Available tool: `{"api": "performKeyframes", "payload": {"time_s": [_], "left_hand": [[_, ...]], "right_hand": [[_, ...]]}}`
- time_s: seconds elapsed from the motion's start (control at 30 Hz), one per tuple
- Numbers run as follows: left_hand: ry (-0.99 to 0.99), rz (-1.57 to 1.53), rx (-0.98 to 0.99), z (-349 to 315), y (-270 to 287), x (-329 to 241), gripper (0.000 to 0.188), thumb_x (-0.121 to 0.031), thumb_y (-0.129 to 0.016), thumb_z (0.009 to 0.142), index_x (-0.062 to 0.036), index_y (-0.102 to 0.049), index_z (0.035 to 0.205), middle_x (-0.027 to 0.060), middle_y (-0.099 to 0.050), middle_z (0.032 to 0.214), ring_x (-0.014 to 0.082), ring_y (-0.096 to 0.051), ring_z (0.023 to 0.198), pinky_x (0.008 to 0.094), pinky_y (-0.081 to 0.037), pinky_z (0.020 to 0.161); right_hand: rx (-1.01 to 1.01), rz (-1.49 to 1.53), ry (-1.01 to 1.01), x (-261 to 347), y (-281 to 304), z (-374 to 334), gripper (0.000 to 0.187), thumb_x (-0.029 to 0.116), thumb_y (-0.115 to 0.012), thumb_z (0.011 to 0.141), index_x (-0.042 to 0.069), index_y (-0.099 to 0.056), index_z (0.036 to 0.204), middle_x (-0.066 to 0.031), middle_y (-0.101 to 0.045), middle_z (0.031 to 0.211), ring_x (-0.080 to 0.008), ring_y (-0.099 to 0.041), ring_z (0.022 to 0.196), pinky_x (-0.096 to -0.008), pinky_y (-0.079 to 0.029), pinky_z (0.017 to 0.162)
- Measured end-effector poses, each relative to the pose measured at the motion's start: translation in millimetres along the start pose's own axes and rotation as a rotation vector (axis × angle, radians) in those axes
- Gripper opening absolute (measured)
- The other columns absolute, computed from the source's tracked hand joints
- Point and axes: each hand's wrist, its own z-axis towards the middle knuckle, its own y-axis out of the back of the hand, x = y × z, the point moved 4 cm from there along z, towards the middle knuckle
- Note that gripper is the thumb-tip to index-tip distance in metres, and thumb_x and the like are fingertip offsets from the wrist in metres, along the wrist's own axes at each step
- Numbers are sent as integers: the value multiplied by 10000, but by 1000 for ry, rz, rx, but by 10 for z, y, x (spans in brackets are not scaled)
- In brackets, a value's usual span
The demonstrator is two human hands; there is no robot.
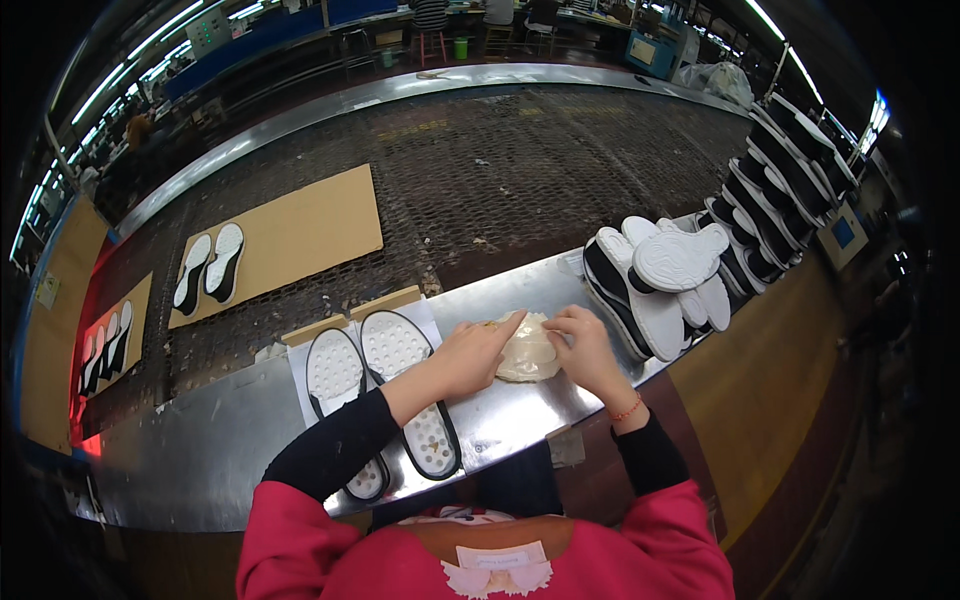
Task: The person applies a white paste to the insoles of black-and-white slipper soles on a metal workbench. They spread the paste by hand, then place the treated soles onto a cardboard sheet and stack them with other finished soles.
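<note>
Pink top (420,565) filled six o'clock. Beyond it, on the steel bench (520,432), sat the tub (529,360), between both hands: nearly as wide as long, its slight long axis running twelve to six, broad end toward six. It looked cream, glossy and cloudy. At its nine, the left hand (474,358) aimed a finger toward one; at its three, the right hand (592,358) kept its fingers bent close together. Whether either gripped anything, I couldn't tell. Two soles (388,341) lay toward nine, aligned eleven to five.
</note>
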Motion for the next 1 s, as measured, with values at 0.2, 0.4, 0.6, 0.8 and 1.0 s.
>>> {"api": "performKeyframes", "payload": {"time_s": [0.2, 0.4, 0.6, 0.8, 1.0], "left_hand": [[-161, 76, 62, 300, -67, -75, 903, 20, -630, 762, -82, -202, 1550, 189, -666, 1170, 403, -630, 1000, 449, -465, 934], [-203, -67, -7, 348, -102, 30, 872, -8, -641, 771, -117, -255, 1545, 187, -689, 1103, 395, -655, 925, 441, -516, 830], [-204, -108, 47, 334, -80, 83, 793, -51, -618, 815, -193, -319, 1535, 186, -701, 1045, 389, -658, 877, 445, -515, 810], [-222, -111, 133, 442, -13, 126, 720, -73, -582, 853, -213, -355, 1522, 171, -710, 1023, 378, -660, 813, 440, -518, 771], [-190, -114, 180, 432, 10, 118, 586, -19, -547, 873, -184, -496, 1433, 171, -702, 1082, 373, -668, 897, 441, -514, 817]], "right_hand": [[-191, 22, -239, -74, 94, -366, 155, 162, -763, 753, 20, -702, 766, -123, -618, 878, -306, -583, 881, -388, -459, 795], [-363, -25, -268, -48, -259, -471, 147, 163, -781, 711, 54, -683, 715, -127, -574, 1088, -308, -510, 1010, -427, -391, 921], [-481, -37, -87, 112, -299, -532, 89, 90, -765, 703, 73, -685, 737, -111, -572, 1099, -306, -510, 1043, -431, -360, 928], [-395, -74, 172, 450, -302, -588, 140, 42, -776, 686, 82, -703, 798, -105, -582, 1073, -290, -529, 1022, -392, -397, 875], [-78, 283, 451, 999, -245, -744, 192, 23, -786, 671, 62, -674, 822, -108, -638, 1064, -303, -597, 982, -404, -451, 842]]}}
